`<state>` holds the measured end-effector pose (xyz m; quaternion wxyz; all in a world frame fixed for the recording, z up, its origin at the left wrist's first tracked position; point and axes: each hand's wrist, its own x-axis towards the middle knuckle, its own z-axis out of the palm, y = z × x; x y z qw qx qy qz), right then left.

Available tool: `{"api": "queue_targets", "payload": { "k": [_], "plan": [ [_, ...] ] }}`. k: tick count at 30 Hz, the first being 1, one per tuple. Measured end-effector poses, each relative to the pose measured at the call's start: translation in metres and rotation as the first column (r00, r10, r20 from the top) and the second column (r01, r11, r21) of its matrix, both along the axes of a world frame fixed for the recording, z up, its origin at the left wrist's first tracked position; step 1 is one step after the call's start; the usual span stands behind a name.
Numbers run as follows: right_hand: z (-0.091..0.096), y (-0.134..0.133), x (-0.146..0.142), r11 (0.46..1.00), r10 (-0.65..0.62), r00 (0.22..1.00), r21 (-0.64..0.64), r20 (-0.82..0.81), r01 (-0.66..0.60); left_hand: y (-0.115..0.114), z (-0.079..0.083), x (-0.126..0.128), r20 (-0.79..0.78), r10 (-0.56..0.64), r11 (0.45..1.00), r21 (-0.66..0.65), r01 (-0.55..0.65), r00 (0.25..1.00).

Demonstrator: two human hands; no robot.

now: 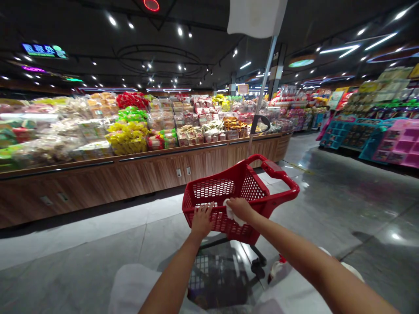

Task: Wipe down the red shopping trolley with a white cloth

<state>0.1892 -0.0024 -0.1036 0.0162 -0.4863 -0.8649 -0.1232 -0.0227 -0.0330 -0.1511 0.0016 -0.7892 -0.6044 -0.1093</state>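
A red plastic shopping cart (262, 209) with a perforated basket stands in front of me, its looped handle to the right. My left hand (202, 221) rests on the near rim of the basket, fingers stretched out and apart. Just right of it, my right hand (241, 209) is closed around a white cloth (235, 218), which it presses against the same rim. Part of the cloth hangs down the outside of the basket wall. Whether it is fabric or paper, I cannot tell. No goods show in the visible part of the basket.
Beyond the cart runs a long wooden display counter (209, 159) piled with packaged foods. A metal pole (263, 83) with a white sign rises behind the cart. Pink and blue racks (397, 141) stand at right. The grey tiled floor (98, 257) is shiny.
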Motion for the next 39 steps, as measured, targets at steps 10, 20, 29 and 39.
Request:
{"api": "queue_targets", "payload": {
  "k": [10,20,29,39],
  "plan": [
    [0.023,-0.009,0.103,0.993,-0.078,0.997,0.090,0.015,0.077,0.026,0.028,-0.054,0.006,-0.025,0.991,-0.135,0.025,1.000],
    [-0.022,-0.008,-0.035,1.000,0.006,0.998,0.029,-0.060,-0.005,0.013,0.011,-0.044,-0.070,0.130,0.984,-0.111,-0.137,0.989],
    [-0.033,-0.008,-0.052,0.988,0.157,0.982,0.012,-0.105,-0.156,-0.011,-0.002,-0.040,-0.063,0.155,0.988,-0.001,-0.155,0.986],
    [-0.020,0.030,-0.011,0.999,0.035,0.994,-0.029,-0.104,-0.038,-0.001,0.000,0.007,-0.035,0.146,0.989,-0.030,-0.147,0.989]
  ]
}}
